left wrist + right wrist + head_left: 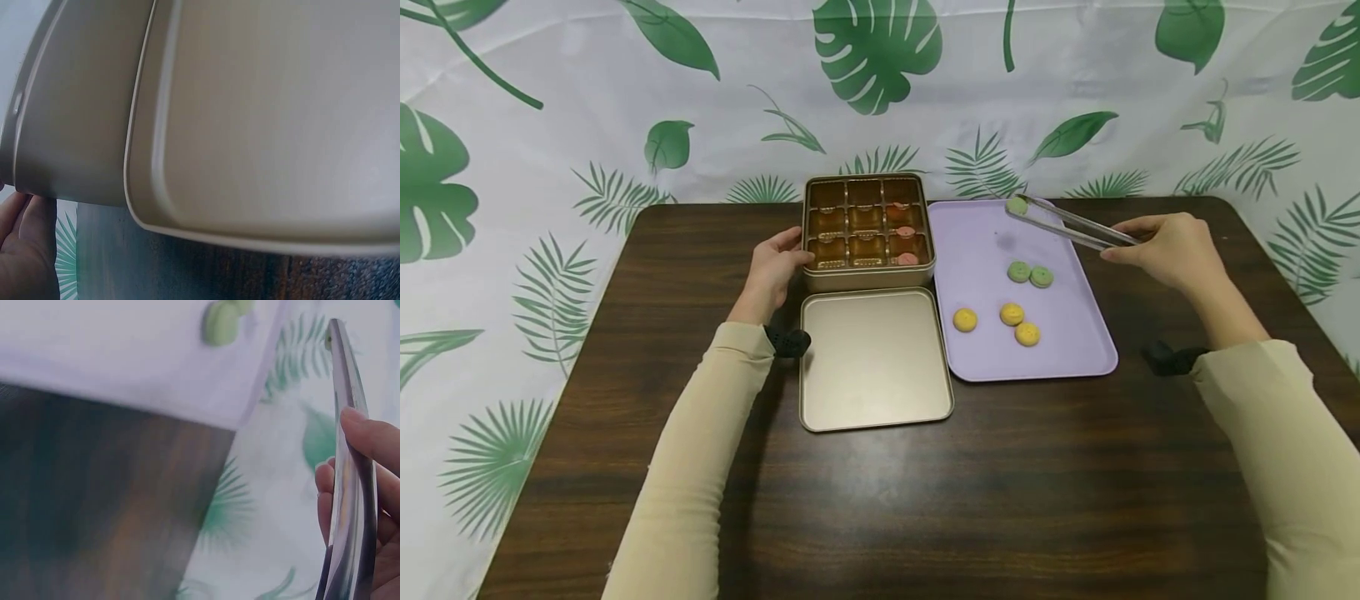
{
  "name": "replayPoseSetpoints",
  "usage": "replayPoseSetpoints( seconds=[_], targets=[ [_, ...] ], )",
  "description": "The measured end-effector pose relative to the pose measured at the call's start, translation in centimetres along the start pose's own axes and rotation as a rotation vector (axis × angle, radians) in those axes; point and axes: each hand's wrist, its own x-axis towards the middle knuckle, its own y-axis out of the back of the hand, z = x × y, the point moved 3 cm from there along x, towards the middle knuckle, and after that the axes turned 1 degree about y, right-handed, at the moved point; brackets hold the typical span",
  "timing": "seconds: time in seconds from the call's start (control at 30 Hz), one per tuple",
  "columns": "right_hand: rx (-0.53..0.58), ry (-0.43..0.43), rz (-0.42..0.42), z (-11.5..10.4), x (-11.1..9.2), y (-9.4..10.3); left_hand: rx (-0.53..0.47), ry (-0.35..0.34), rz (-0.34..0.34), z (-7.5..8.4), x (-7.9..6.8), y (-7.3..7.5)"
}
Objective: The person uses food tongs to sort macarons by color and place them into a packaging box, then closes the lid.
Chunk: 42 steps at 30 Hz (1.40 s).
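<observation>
My right hand (1174,250) grips metal tongs (1075,228), thumb on one side and fingers on the other. Between the tong tips, over the far part of a lilac tray (1063,346), is a green macaron (1017,206). Two more green macarons (1030,274) lie together on the tray, and three yellow macarons (1012,314) sit closer to the front. My left hand (771,273) holds the left side of a gold tin (872,280), thumb at its front corner. Inside is a brown divided insert (865,219), with pink macarons (907,259) in its right column.
The tin's flat gold lid (876,358) lies directly in front of it, beside the tray's left edge. Everything stands on a dark wooden table (1000,483). Behind it hangs a white cloth (737,100) with green leaf prints, close to the tin and tray.
</observation>
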Motion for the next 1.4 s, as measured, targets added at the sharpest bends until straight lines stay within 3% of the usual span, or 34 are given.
replayPoseSetpoints(
  seconds=[0.23,0.57,0.93,1.4],
  targets=[
    [0.033,0.017,0.024,-3.5,1.6,0.1,-0.001,0.011,0.001,0.1,-0.1,-0.1],
    [0.122,0.041,-0.017,-8.5,3.3,-0.9,0.011,0.003,-0.004,0.4,-0.1,-0.2],
    [0.136,0.085,-0.086,-12.7,4.7,-4.2,0.013,-0.004,0.001,0.3,0.0,-0.2],
    [0.124,0.15,-0.079,-16.3,5.6,-7.7,-0.003,-0.001,0.003,0.0,-0.1,-0.1]
  ],
)
